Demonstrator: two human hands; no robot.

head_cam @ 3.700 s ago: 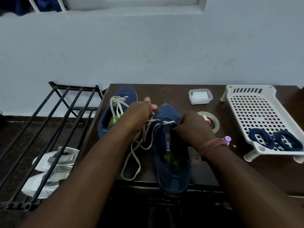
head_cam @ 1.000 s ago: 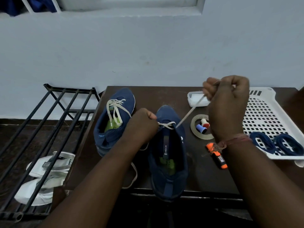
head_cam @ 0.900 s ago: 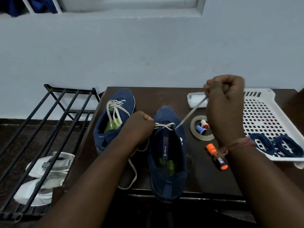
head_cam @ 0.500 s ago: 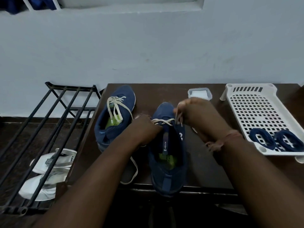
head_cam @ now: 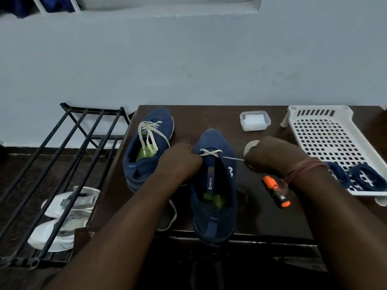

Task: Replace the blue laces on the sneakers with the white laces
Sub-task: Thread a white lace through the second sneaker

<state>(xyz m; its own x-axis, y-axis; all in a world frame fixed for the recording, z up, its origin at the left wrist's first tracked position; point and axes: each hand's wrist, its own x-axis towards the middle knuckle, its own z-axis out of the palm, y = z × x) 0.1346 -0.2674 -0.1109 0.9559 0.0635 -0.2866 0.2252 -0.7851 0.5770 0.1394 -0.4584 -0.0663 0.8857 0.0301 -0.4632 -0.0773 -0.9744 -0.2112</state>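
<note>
**Lace drawn sideways, first crossing snug on the second sneaker**

While our right hand [head_cam: 270, 155] was raised high above the back edge of the table a second ago, hauling the white lace [head_cam: 211, 152] up and away, it has now dropped low beside the near sneaker [head_cam: 213, 185], just over the roll of tape [head_cam: 250, 146]. Its fingers are curled into a fist around the lace end, which runs taut and almost level from the eyelets to the fist. Our left hand [head_cam: 180, 162] has stayed pressed against the shoe's other side, fingers curled on the opposite run of lace; the slack of that run loops down to the table's front edge [head_cam: 167, 218].

We judge from this that one crossing at the toe end has just been tightened, and the eyelets nearer the tongue are not yet threaded. The far sneaker [head_cam: 148, 143], near the table's back left corner, already carries white lace, though its ends lie loose inside the shoe. Both blue laces [head_cam: 356, 176] sit coiled in the white tray [head_cam: 326, 130] at the right edge, so removal looks done.

An orange marker [head_cam: 276, 192] lies between the near sneaker and the tray, and a small lidded box [head_cam: 254, 120] sits toward the back edge.
</note>
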